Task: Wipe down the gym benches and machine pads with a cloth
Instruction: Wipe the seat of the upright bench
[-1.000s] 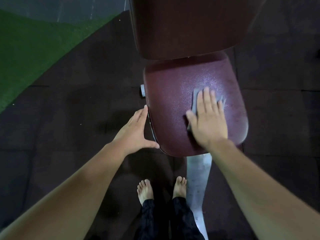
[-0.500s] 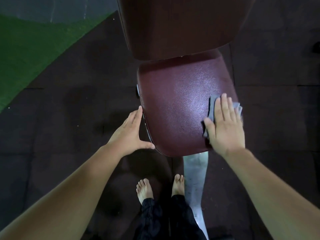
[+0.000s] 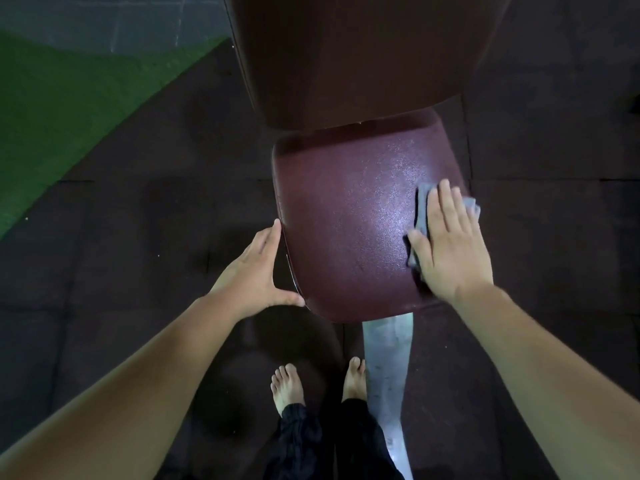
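Note:
A dark red seat pad point(image 3: 349, 216) fills the middle of the view, with the back pad point(image 3: 360, 53) rising above it. My right hand point(image 3: 450, 247) lies flat on a grey cloth point(image 3: 420, 209) at the seat's right edge, pressing it onto the pad. Most of the cloth is hidden under the palm; its corners stick out at the left and upper right. My left hand point(image 3: 254, 271) braces against the seat's left rim, fingers spread along the side and thumb at the front corner.
A pale metal support leg point(image 3: 388, 368) runs down from under the seat toward me, next to my bare feet point(image 3: 287, 386). Dark rubber floor tiles point(image 3: 138, 244) surround the bench. Green turf point(image 3: 62, 116) lies at the far left.
My right hand slid the cloth from the seat's middle to its right edge. The left hand stayed on the left rim. The view shifted slightly.

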The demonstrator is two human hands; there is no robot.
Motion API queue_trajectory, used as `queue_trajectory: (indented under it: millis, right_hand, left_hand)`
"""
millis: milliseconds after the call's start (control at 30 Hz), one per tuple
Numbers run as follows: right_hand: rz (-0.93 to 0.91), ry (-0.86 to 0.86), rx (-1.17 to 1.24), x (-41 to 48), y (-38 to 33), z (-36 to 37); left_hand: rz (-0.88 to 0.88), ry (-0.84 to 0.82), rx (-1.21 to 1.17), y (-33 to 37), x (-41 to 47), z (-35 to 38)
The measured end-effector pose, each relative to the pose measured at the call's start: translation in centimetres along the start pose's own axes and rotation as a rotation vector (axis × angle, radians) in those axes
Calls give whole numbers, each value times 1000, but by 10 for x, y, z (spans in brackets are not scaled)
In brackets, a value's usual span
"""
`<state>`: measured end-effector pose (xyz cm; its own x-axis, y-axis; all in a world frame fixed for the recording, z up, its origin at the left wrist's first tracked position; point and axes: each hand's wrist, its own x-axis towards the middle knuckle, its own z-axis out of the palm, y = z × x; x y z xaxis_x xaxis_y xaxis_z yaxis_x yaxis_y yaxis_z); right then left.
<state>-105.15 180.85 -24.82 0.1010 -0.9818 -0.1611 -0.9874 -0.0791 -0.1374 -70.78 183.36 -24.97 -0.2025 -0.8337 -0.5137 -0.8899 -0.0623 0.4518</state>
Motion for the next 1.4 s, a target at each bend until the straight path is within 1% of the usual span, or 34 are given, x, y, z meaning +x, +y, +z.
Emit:
queue_trajectory:
  millis: [67,133,200,267,333,400,500,600,667,733,767,833,867,933,1033,1067,1133,1200,1233,1300,1333,1400]
  right_hand:
    - [-29,-46,-15,-23,3,5]
    - [-58,-46,-2,-8,4,0]
    - [-69,-23,-4,31,3,-7]
    - [-64,3,10,88,0,-16]
    - [-50,-3,33,140,-4,-27]
    - [-37,1,44,164,-8,-33]
    - [-26,9,65,136,-12,-31]
    - [-63,-20,-4,83,-8,-19]
    - [-95,-47,-13,82,0,-20]
    - [-56,-28,3,106,-2,-25]
    - [2,-5,14,122,-10,-28]
    - [126,20,17,144,-39,-30]
    - [141,27,10,149,-59,-27]
    - [71,25,12,145,-108,-20]
    - [-150,-3,-7,126,-168,-5]
    - [-220,-8,-20,122,-174,-4]
    - [-297,-37,-36,124,-152,-9]
    - [-232,-13,-109,131,-101,-15]
    - [-142,-6,-131,132,-70,-20]
    - [46,-12,-78,127,-27,-29]
    - [108,0,-53,124,-23,-31]
    - [197,39,-33,125,-49,-26]
  left_hand:
    - [-1,-5,-6,1,0,-1]
    - [0,1,-4,2,-1,-2]
    - [4,4,-2,2,0,-1]
    - [3,11,-6,1,0,0]
    - [0,19,-4,0,-1,2]
    - [-1,26,-6,-1,0,4]
    - [0,35,-8,-2,0,5]
    - [18,38,-13,-4,1,6]
    - [31,39,-17,-4,1,6]
    - [41,30,-13,-5,2,6]
    - [45,29,-13,-5,3,5]
    - [47,27,-21,-7,4,6]
    - [48,24,-26,-8,4,6]
    - [53,22,-29,-9,4,6]
    - [53,22,-22,-11,4,5]
    - [54,22,-23,-10,4,5]
    - [60,23,-32,-9,4,5]
    - [62,25,-39,-8,3,5]
    - [62,25,-39,-8,3,5]
    - [64,28,-35,-8,3,5]
    - [65,31,-33,-9,3,5]
    - [67,33,-25,-10,3,6]
